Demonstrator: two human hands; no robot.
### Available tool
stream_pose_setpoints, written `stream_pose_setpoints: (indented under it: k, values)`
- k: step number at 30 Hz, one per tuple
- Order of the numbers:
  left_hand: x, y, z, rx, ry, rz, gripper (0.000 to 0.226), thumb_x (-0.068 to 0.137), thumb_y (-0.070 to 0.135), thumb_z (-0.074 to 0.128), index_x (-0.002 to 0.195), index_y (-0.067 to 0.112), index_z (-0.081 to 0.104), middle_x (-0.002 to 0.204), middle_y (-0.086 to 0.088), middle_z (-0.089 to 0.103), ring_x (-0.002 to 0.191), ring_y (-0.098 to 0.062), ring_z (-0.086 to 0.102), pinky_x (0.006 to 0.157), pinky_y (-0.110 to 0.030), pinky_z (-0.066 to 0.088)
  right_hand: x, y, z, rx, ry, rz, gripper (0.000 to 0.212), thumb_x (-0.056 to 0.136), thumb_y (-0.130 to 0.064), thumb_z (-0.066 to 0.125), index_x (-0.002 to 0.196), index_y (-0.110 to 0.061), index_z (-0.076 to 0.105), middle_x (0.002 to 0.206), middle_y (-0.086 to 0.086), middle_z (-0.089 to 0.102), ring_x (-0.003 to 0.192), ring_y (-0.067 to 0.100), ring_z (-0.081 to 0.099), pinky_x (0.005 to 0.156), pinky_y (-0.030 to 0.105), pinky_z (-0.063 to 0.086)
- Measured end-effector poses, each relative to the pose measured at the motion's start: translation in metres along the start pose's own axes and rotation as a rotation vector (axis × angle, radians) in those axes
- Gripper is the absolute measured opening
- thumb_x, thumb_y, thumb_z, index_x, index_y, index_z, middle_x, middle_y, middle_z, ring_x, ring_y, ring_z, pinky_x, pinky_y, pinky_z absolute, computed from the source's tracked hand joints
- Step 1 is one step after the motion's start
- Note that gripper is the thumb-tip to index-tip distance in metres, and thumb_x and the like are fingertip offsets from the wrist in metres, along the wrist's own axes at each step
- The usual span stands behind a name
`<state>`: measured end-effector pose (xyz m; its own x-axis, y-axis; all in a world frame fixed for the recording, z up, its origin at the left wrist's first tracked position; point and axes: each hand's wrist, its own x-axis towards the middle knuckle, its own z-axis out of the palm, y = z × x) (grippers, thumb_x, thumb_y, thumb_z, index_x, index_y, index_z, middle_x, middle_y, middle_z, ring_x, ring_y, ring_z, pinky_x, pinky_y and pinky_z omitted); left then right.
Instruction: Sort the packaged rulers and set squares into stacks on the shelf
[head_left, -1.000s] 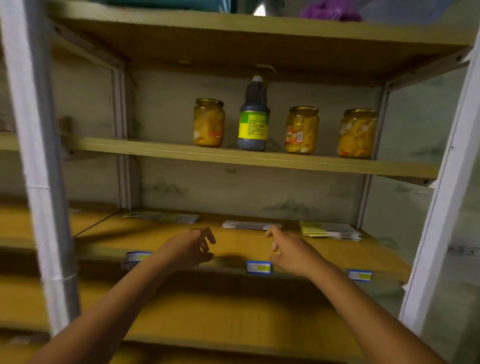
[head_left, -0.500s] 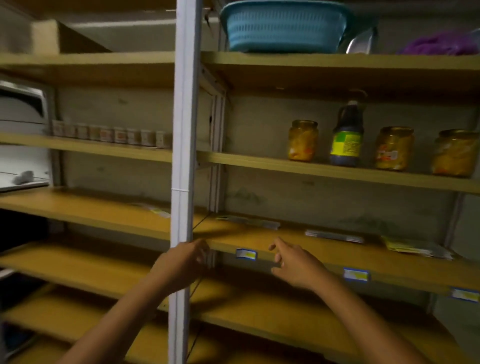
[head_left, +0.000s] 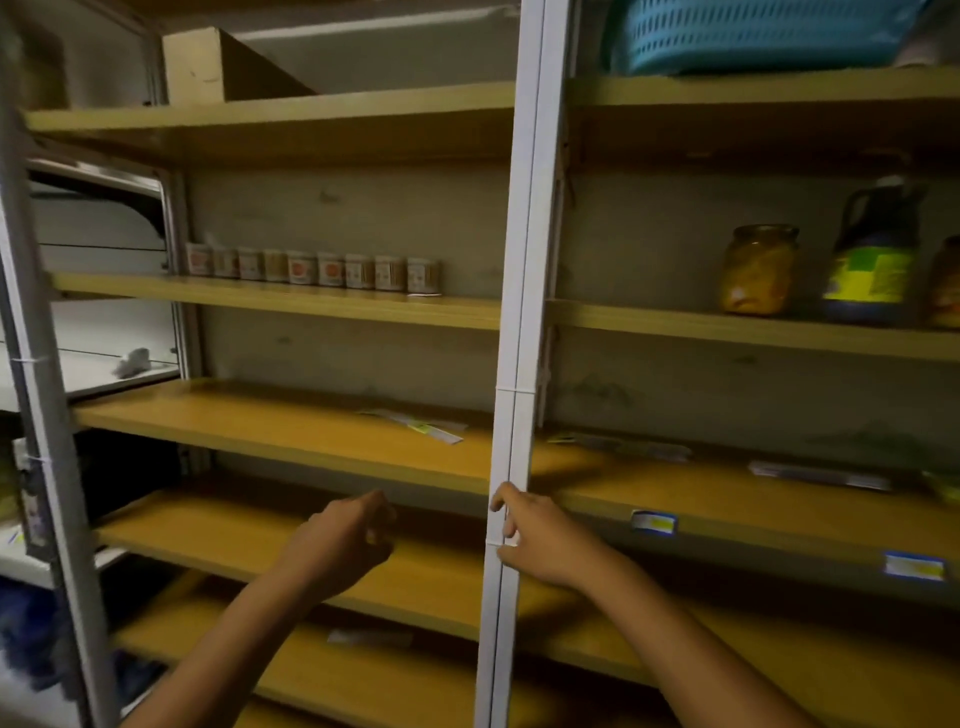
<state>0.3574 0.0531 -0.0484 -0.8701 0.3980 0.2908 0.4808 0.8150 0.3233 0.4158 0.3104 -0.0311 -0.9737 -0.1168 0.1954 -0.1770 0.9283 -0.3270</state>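
While the view is swinging leftward along the shelving, the white upright post (head_left: 511, 364), which a second ago was standing at the far left edge, is now sitting in the middle, and the jars (head_left: 758, 270) and dark bottle (head_left: 872, 260) are sliding off to the right. Both hands are travelling with it and carrying nothing: the left hand (head_left: 337, 540) is hanging loosely curled in front of the lower shelf, and the right hand (head_left: 540, 540) is reaching half open, its fingers (head_left: 501, 506) appearing to touch the post. A left bay is coming into view, where a few packaged rulers (head_left: 421, 423) are lying loose toward the far side of the middle shelf (head_left: 260, 426), just left of the post. More flat packets (head_left: 623, 444) are resting well apart on the same shelf to the right, and another packet (head_left: 369, 636) is lying on a lower board. I judge that the person is turning to gather the left bay's strays, so sorting there is not yet begun.
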Motion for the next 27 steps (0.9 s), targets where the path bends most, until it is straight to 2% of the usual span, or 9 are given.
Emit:
stream_pose_setpoints:
  k: [4,7,9,13,15,19,22,24,27]
  values:
    - [0.021,-0.037,-0.003,-0.002,0.005,-0.023,0.035,0.085,0.037,0.069,0.117,0.036,0.054,0.108,0.014,0.065,0.09,-0.002,0.062,0.076,-0.03,0.058,0.049,-0.019,0.012,-0.023,-0.014,-0.059,0.045,0.092,-0.026,0.063,0.131,-0.029,0.04,0.113,-0.004,0.057,0.095,0.014,0.059,0.082,0.032,0.055]
    - [0.04,-0.057,-0.008,-0.01,0.031,-0.066,0.031,0.087,0.034,0.065,0.116,0.032,0.054,0.107,0.01,0.064,0.09,-0.009,0.062,0.077,-0.035,0.058,0.088,-0.022,0.018,-0.041,-0.007,-0.095,0.045,0.091,-0.027,0.063,0.129,-0.029,0.04,0.11,-0.003,0.057,0.092,0.015,0.059,0.079,0.034,0.055]
    - [0.055,-0.068,-0.013,0.002,0.02,-0.079,0.03,0.089,0.032,0.064,0.117,0.03,0.054,0.108,0.008,0.064,0.089,-0.009,0.061,0.075,-0.031,0.057,0.111,-0.023,0.022,-0.035,-0.006,-0.1,0.044,0.091,-0.027,0.063,0.129,-0.03,0.041,0.109,-0.005,0.057,0.09,0.014,0.058,0.079,0.034,0.054]
    - [0.091,-0.081,-0.028,-0.026,0.012,-0.062,0.036,0.088,0.021,0.066,0.121,0.03,0.052,0.108,0.012,0.063,0.091,-0.004,0.062,0.076,-0.028,0.058,0.156,-0.022,0.027,-0.017,-0.013,-0.11,0.046,0.092,-0.023,0.061,0.132,-0.03,0.041,0.107,-0.007,0.054,0.089,0.012,0.057,0.071,0.027,0.05]
    - [0.11,-0.09,-0.03,-0.032,0.021,-0.043,0.037,0.087,0.024,0.067,0.121,0.029,0.053,0.109,0.012,0.063,0.09,-0.004,0.062,0.076,-0.03,0.059,0.175,-0.021,0.03,-0.014,0.004,-0.103,0.046,0.092,-0.021,0.061,0.133,-0.031,0.041,0.105,-0.008,0.053,0.088,0.012,0.056,0.064,0.021,0.043]
    - [0.144,-0.109,-0.023,-0.038,0.0,-0.003,0.035,0.088,0.028,0.067,0.12,0.028,0.054,0.11,0.011,0.064,0.086,-0.003,0.062,0.076,-0.028,0.059,0.204,-0.017,0.039,-0.041,0.017,-0.079,0.045,0.092,-0.024,0.06,0.132,-0.031,0.041,0.111,-0.004,0.058,0.091,0.014,0.056,0.059,0.019,0.037]
    - [0.174,-0.126,-0.019,-0.047,0.013,0.02,0.032,0.088,0.031,0.067,0.117,0.032,0.055,0.108,0.014,0.063,0.086,-0.005,0.062,0.076,-0.033,0.058,0.232,-0.012,0.04,-0.05,0.037,-0.033,0.041,0.09,-0.026,0.06,0.126,-0.032,0.042,0.106,-0.005,0.058,0.09,0.015,0.056,0.061,0.025,0.042]
    - [0.196,-0.14,-0.016,-0.053,0.002,0.042,0.033,0.087,0.031,0.068,0.117,0.032,0.055,0.107,0.014,0.063,0.086,-0.006,0.063,0.075,-0.036,0.058,0.25,-0.01,0.044,-0.047,0.056,0.007,0.038,0.089,-0.027,0.06,0.122,-0.032,0.042,0.106,-0.005,0.058,0.09,0.016,0.057,0.069,0.035,0.05]
    - [0.229,-0.163,-0.011,-0.058,-0.034,0.088,0.032,0.087,0.028,0.068,0.117,0.031,0.056,0.107,0.012,0.065,0.089,-0.009,0.062,0.077,-0.036,0.058,0.273,-0.004,0.053,-0.054,0.086,0.093,0.037,0.088,-0.03,0.061,0.121,-0.032,0.044,0.112,-0.006,0.059,0.095,0.017,0.058,0.077,0.039,0.053]
